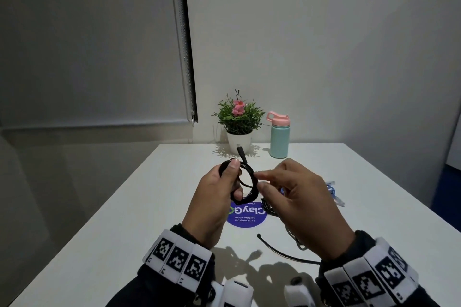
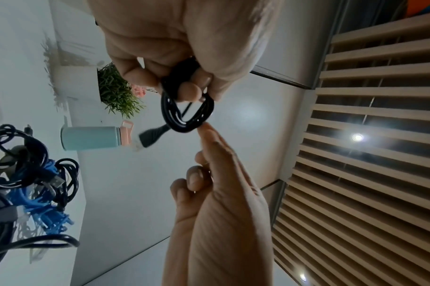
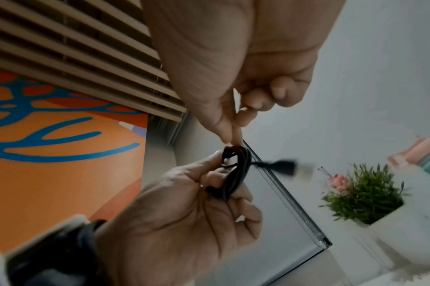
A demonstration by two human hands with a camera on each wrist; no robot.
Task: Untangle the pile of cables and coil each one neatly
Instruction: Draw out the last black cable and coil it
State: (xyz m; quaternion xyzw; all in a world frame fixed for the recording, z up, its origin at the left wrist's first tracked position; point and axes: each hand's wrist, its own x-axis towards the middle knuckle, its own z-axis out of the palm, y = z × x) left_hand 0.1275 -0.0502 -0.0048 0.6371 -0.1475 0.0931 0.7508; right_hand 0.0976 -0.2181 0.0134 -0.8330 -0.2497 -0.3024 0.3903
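- The white tabletop carries everything: a potted plant and a mint bottle at the far edge, a round blue sticker nearer me, and the cable pile of black, blue and grey cords lying under and beside my right hand.
- One loose black cable runs out of that pile toward my right wrist, so I judge most of the untangling is yet to be done.
- My left hand is raised above the tabletop and its grip is closed round a small black coil, thumb on top and fingers curled through the loops.
- My right hand is at the coil's right side; thumb and forefinger narrow to a pinch right at the outer loop, the other fingers loosely curled. The right wrist view suggests they pinch a strand, though motion blur leaves me a little unsure.
- The coil's plug sticks out free beyond the loops, away from me.
- The step in hand looks like finishing this one coil. The next move calls for tucking or wrapping the free end so the loops hold, then setting the coil down apart from the pile.
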